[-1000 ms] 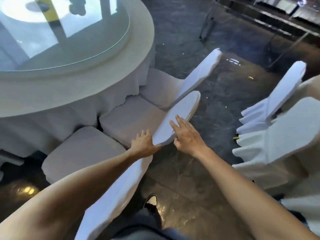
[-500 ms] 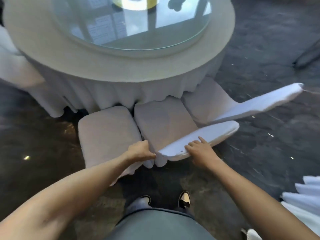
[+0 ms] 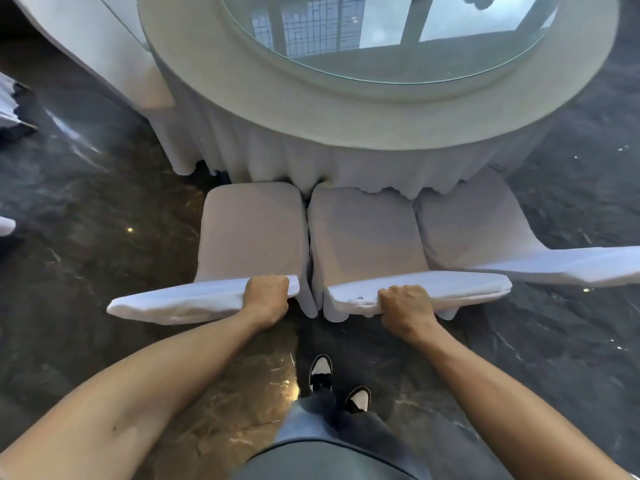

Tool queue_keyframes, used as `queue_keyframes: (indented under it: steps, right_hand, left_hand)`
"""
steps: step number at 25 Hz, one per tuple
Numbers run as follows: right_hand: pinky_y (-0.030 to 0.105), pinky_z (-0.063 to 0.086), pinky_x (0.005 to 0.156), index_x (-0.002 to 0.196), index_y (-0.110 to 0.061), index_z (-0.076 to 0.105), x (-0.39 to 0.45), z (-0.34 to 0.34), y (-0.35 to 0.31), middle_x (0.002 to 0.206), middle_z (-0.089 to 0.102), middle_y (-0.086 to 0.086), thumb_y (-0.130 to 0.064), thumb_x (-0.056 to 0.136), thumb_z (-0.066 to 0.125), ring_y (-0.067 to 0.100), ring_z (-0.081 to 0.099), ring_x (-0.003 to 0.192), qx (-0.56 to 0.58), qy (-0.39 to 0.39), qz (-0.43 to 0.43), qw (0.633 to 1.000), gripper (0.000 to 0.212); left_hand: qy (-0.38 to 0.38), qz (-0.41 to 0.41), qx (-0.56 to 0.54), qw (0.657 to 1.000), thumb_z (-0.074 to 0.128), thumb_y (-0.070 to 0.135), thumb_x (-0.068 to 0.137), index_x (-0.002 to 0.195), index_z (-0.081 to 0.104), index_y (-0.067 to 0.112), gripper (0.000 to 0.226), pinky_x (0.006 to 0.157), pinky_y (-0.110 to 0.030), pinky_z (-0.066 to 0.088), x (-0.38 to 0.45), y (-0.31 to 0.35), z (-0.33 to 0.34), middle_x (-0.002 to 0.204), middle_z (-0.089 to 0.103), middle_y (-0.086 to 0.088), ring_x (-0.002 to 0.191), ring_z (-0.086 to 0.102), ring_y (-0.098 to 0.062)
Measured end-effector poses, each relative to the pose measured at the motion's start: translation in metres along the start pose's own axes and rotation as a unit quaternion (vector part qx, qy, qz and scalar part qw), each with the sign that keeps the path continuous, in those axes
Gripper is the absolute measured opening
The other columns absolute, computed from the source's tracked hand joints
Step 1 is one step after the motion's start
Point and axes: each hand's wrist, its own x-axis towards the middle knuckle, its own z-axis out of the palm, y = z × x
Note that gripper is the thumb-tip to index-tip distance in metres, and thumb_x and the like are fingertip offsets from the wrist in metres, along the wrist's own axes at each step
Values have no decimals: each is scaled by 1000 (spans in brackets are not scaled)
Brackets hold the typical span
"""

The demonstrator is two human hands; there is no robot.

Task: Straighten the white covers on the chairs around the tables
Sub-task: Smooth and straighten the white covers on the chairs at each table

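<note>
Three chairs in white covers stand side by side, tucked against a round table (image 3: 346, 109). My left hand (image 3: 266, 299) grips the top edge of the left chair's covered backrest (image 3: 180, 303), near its right end. My right hand (image 3: 406, 306) is closed on the top edge of the middle chair's covered backrest (image 3: 460, 284), near its left end. Both seats (image 3: 252, 230) (image 3: 363, 233) face the table. The third chair (image 3: 478, 226) sits to the right, its backrest (image 3: 571, 268) untouched.
The table carries a white skirted cloth (image 3: 277, 161) and a glass turntable (image 3: 381, 36). Dark polished marble floor (image 3: 86, 237) surrounds everything. Another covered chair (image 3: 93, 39) stands at the upper left. My shoes (image 3: 322, 372) are just behind the chairs.
The view swung round to face the table squarely. My left hand now grips the left chair's backrest, and my right hand has curled from flat onto the middle chair's backrest edge.
</note>
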Motion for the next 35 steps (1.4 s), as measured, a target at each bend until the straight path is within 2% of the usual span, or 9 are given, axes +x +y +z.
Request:
queue_keyframes:
  steps: [12, 16, 19, 23, 25, 27, 29, 32, 35]
  right_hand:
    - [33, 50, 68, 94, -17, 73, 26, -15, 2, 86, 72, 5, -17, 75, 57, 28, 68, 77, -37, 5, 9, 999, 25]
    - [33, 47, 68, 96, -16, 71, 27, -17, 3, 91, 72, 6, -17, 76, 57, 29, 68, 82, -35, 16, -1, 999, 25]
    - [34, 41, 68, 100, -15, 66, 22, -16, 12, 97, 71, 6, -18, 80, 57, 29, 67, 87, -16, 39, -25, 999, 22]
    - [36, 40, 68, 107, -17, 58, 13, -6, 35, 103, 69, 3, -24, 81, 60, 29, 65, 94, 30, 77, -47, 996, 27]
    - [37, 46, 76, 105, -18, 59, 8, -2, 57, 104, 70, 3, -24, 75, 62, 29, 65, 95, 42, 83, -31, 995, 30]
    - [39, 47, 85, 102, -17, 62, -1, 0, 87, 105, 71, 4, -26, 73, 64, 29, 66, 96, 70, 94, -14, 993, 31]
    - [38, 45, 91, 106, -18, 62, -11, 7, 126, 109, 70, 3, -30, 76, 66, 26, 65, 99, 75, 113, -2, 991, 32]
    - [42, 39, 104, 126, -18, 55, -26, 23, 190, 126, 62, 3, -33, 82, 66, 27, 60, 111, 73, 112, 27, 991, 48]
    - [53, 22, 116, 141, -17, 41, -37, 40, 263, 142, 47, 8, -25, 81, 66, 29, 48, 128, 58, 77, 87, 992, 65]
  left_hand:
    - [30, -9, -46, 998, 65, 15, 76, 93, 69, 15, 17, 66, -30, 41, 8, 10, -6, 95, 72, -7, 87, 67, -28]
    - [16, -8, -29, 999, 63, 18, 78, 102, 67, 17, 24, 71, -31, 47, 5, 11, -11, 101, 71, -6, 92, 67, -27]
    - [-4, 3, -74, 997, 61, 28, 80, 105, 61, 18, 27, 72, -33, 45, 7, 23, -19, 105, 69, -7, 95, 65, -29]
    - [0, 104, -199, 975, 62, 43, 80, 129, 51, 22, 54, 82, -39, 52, 16, 71, -49, 111, 68, -7, 102, 64, -31]
    - [-8, 165, -223, 961, 64, 42, 81, 142, 44, 23, 67, 89, -42, 52, 17, 101, -67, 124, 64, -6, 109, 61, -29]
    - [-25, 215, -219, 952, 66, 41, 81, 142, 46, 24, 66, 87, -40, 52, 20, 131, -80, 123, 64, -4, 105, 60, -24]
    - [-48, 244, -212, 945, 66, 38, 80, 133, 54, 23, 55, 82, -39, 54, 27, 161, -87, 115, 65, -2, 97, 59, -21]
    - [-60, 256, -183, 947, 66, 34, 78, 117, 60, 19, 42, 79, -42, 55, 37, 208, -92, 105, 65, -2, 90, 60, -22]
    - [-50, 237, -163, 956, 66, 32, 72, 104, 60, 21, 34, 69, -38, 54, 48, 258, -98, 95, 64, -1, 82, 61, -23]
